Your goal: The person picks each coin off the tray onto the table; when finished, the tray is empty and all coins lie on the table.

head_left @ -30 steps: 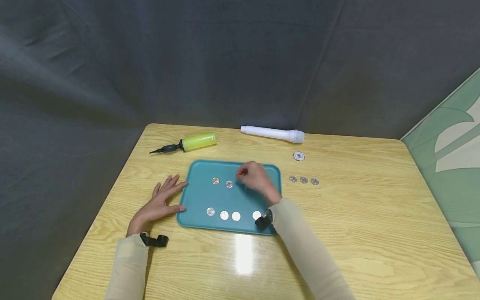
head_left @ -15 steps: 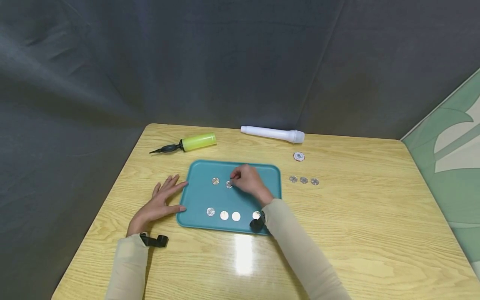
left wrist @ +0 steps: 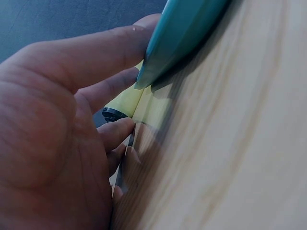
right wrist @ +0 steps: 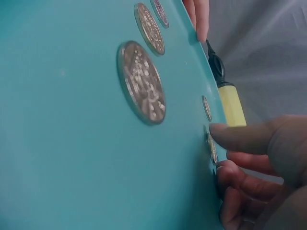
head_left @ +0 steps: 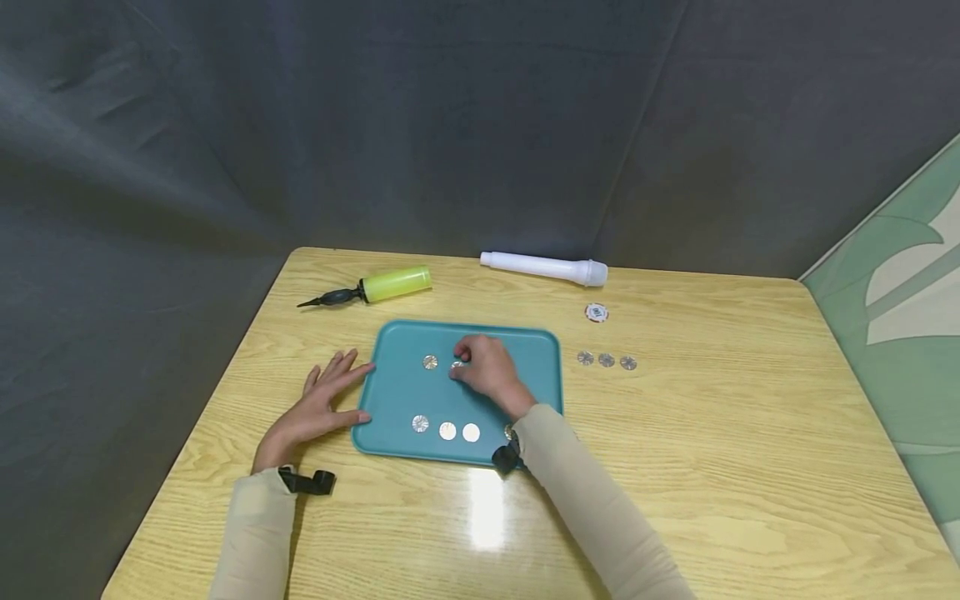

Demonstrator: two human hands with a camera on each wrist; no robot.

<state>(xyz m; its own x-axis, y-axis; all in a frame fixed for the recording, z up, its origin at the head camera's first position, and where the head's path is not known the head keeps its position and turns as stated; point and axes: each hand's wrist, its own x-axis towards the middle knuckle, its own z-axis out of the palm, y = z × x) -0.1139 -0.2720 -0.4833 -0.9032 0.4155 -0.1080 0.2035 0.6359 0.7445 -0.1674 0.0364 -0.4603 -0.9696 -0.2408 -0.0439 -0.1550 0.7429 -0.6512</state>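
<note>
A teal tray (head_left: 397, 392) lies on the wooden table with silver coins spread over it. My left hand (head_left: 318, 408) is spread at the tray's left edge, thumb and forefinger touching the rim; in the left wrist view those fingers (left wrist: 110, 48) meet the tray's side. Over the upper middle of the tray, my right hand (head_left: 487, 367) has its thumb and fingertips at opposite edges of a coin (right wrist: 212, 149), pinching it close to the tray surface. One coin (head_left: 430, 362) lies just left of it. Along the front is a row of coins (head_left: 447, 431), partly hidden by the right wrist.
To the tray's right, three coins (head_left: 606, 360) form a row, with a poker chip (head_left: 597, 312) behind them. A white toy microphone (head_left: 543, 267) lies at the table's back edge. A yellow-green hand pump (head_left: 393, 284) sits behind the tray at left.
My right hand has moved left and slightly toward me across the tray, and its fingers have closed on the second coin of the back row. The left hand has stayed in place.
</note>
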